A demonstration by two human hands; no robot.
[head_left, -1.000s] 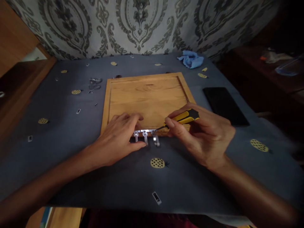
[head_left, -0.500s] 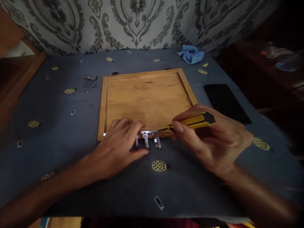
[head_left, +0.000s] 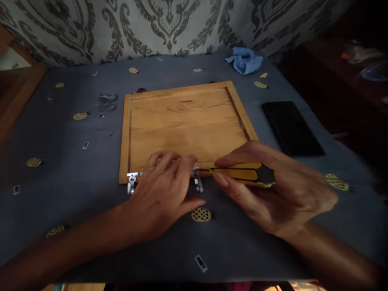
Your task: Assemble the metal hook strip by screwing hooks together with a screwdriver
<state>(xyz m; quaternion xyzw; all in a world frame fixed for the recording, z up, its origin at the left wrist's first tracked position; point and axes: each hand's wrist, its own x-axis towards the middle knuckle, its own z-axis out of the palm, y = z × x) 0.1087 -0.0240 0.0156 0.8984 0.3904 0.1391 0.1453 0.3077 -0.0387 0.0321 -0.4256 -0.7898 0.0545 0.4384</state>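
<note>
My right hand [head_left: 273, 194] grips a yellow and black screwdriver [head_left: 242, 173], held almost level and pointing left. Its tip is at a metal hook [head_left: 198, 185] along the near edge of a framed wooden panel [head_left: 184, 125]. Over that same edge lies my left hand [head_left: 165, 186], its fingers resting on the panel and its thumb stretched apart below. It hides the middle part of the metal hook strip. Left of it, another shiny hook [head_left: 131, 184] shows at the panel's near left corner.
Loose metal pieces [head_left: 107, 99] and a small screw [head_left: 110, 133] lie left of the panel. A blue cloth [head_left: 245, 60] is at the back right, and a black flat slab [head_left: 292, 128] lies to the right. Everything rests on a dark patterned tablecloth [head_left: 91, 182].
My left hand has slid right along the panel edge, uncovering the left hook and covering the middle ones. The screwdriver has swung to a more level angle, and its tip has shifted slightly left.
</note>
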